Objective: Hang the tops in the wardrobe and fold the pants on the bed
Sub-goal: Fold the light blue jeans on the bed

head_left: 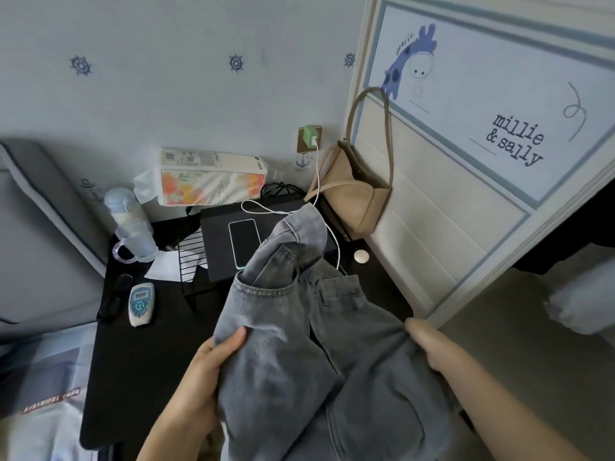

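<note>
A pair of grey-blue jeans hangs bunched in front of me, above the black bedside table. My left hand grips the left side of the denim, thumb on top. My right hand holds the right side, its fingers tucked under the fabric. One end of the jeans sticks up over the phone. The white wardrobe door with a giraffe print stands at the right. A corner of the bed with light bedding shows at the lower left.
The black bedside table carries a water bottle, a tissue pack, a phone on a black box, a white charging cable and a remote. A beige bag hangs beside the wardrobe.
</note>
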The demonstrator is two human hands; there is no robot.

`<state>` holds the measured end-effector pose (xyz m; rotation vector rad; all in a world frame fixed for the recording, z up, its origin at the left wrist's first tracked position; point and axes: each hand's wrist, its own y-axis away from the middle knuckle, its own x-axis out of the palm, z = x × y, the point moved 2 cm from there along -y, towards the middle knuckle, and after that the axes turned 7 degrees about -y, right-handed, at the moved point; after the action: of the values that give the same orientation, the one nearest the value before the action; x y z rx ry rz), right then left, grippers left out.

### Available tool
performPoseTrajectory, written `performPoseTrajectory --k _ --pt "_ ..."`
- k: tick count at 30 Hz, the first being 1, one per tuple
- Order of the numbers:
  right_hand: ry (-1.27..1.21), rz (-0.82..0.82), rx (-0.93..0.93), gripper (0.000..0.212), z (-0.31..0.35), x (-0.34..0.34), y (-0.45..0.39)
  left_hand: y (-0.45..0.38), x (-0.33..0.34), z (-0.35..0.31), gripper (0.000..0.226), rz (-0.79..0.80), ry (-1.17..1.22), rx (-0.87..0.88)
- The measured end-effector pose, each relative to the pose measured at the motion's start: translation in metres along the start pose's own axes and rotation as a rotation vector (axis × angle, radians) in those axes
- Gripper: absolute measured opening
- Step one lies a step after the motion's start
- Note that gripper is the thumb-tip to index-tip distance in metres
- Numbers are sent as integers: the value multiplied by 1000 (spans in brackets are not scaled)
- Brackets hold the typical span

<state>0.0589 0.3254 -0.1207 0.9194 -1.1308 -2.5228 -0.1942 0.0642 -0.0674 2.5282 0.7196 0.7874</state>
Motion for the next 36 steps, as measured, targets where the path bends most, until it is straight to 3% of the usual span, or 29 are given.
performPoseTrajectory --k 4,7,9,12,13,16,18,21,26,33,36 --pt "-41 -105 -77 37 19 -14 11 7 -5 -3 43 8 -30 3" --pt "-115 -50 -82 15 31 -20 26 14 -9 -4 47 26 -61 19" --pt "-170 25 -114 22 37 -25 39 18 -13 -7 42 7 -109 50" --pt "-227 215 -16 63 37 -29 59 27 -17 -15 39 -41 -191 81" --pt "-214 299 30 68 34 -30 66 30 -15 -18 36 -67 -226 85" --pt "-143 542 47 57 21 -27 88 37 -12 -21 33 -247 -437 96" --pt "-169 602 -20 49 18 -26 96 41 -12 -19 29 -401 -517 115" --pt "-246 525 -191 43 17 -26 107 53 -17 -12 32 -556 -503 169" --pt "-204 394 -506 69 6 -28 126 94 -25 7 41 -738 -444 217" --pt "-195 469 -644 24 -31 -40 169 179 -19 56 51 -960 -394 260" --pt "-246 551 -587 29 -59 -45 188 222 -11 84 35 -1022 -306 299"
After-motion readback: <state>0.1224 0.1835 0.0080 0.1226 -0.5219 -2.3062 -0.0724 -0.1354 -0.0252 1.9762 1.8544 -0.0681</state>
